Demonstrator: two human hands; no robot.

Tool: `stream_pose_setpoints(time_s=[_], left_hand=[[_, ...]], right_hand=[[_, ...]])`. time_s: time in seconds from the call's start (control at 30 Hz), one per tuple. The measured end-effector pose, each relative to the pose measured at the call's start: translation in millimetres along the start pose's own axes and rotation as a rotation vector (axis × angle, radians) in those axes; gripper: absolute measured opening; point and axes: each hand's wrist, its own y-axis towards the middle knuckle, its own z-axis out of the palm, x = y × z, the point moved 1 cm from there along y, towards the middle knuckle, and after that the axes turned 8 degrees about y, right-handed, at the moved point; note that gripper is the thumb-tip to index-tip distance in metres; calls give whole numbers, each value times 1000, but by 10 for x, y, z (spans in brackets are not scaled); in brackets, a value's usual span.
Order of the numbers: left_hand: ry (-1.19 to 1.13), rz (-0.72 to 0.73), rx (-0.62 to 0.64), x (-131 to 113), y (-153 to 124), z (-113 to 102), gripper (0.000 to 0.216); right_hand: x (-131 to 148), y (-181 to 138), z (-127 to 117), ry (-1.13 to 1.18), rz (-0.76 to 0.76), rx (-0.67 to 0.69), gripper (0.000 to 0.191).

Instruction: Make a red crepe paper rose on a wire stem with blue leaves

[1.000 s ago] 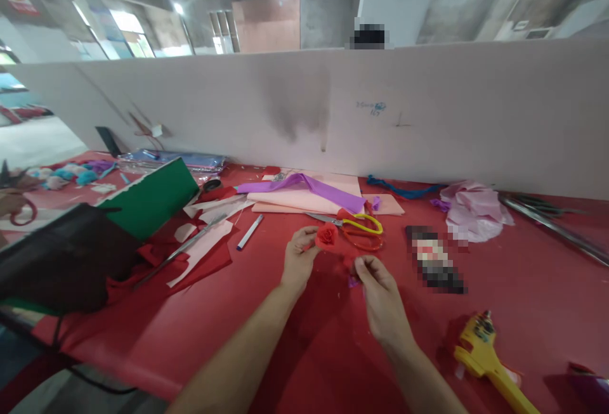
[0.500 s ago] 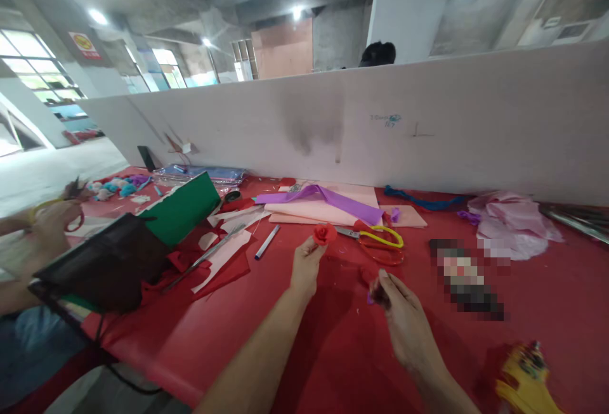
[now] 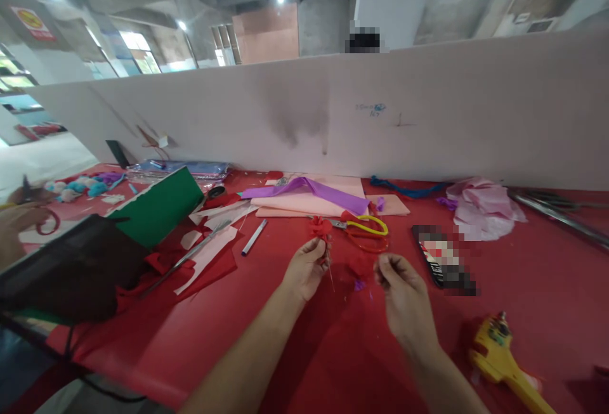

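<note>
A red paper flower (image 3: pixel 320 228) sits upright at the fingertips of my left hand (image 3: pixel 307 267), which is closed around its base. From beneath those fingers a thin wire-like stem (image 3: pixel 332 274) runs downward. To the right and apart from the flower, my right hand (image 3: pixel 402 284) is held in a pinch; whatever lies between its fingertips is too small to make out. Small purple scraps (image 3: pixel 359 284) lie on the red table between the hands. Just behind the flower rest scissors (image 3: pixel 366 227) with yellow and red handles.
A yellow glue gun (image 3: pixel 504 360) lies at front right, near a partly blurred black object (image 3: pixel 445 262). A purple strip (image 3: pixel 304 189) covers peach sheets (image 3: pixel 285 207). Leftward are a marker (image 3: pixel 254 238), paper scraps (image 3: pixel 214 252), a black bag (image 3: pixel 71 268) and another person's hand (image 3: pixel 19 227).
The scene has shifted left in view. The flower now stands more upright above my left fingers, and the stem shows beneath them. My right hand remains pinched.
</note>
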Motion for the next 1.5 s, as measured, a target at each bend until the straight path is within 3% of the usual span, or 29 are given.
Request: stream_pose_setpoints(time_s=[0.17, 0.27, 0.37, 0.53, 0.7, 0.77, 0.9, 1.1, 1.2, 1.37, 1.5], left_hand=[[-13, -58, 29, 77, -19, 6, 25], [-25, -74, 33, 93, -35, 24, 18], [-46, -85, -9, 79, -47, 46, 10], [-120, -80, -200, 38, 11, 10, 13], [-172, -37, -237, 1, 72, -47, 14], [-180, -29, -223, 0, 60, -40, 13], [-171, -19, -191, 21, 15, 3, 9], [-178, -28, -189, 54, 12, -2, 20], [-201, -9, -156, 49, 25, -12, 23], [-189, -20, -89, 67, -5, 10, 28], [-113, -19, -38, 74, -73, 53, 27]], right_hand=[[219, 153, -132, 172, -197, -188, 29], [303, 215, -172, 271, -173, -278, 37], [316, 220, -168, 279, -103, -278, 42], [132, 130, -150, 50, -165, -213, 36], [-15, 202, -135, -412, -261, -105, 29], [-9, 352, -69, -497, -258, -47, 25], [-23, 803, 162, -689, -234, -8, 34], [-137, 1251, 440, -707, -176, 17, 11], [-91, 1135, 468, -540, -187, 63, 18], [20, 572, 347, -240, -158, 101, 43], [-10, 261, 190, -173, -163, 71, 25]])
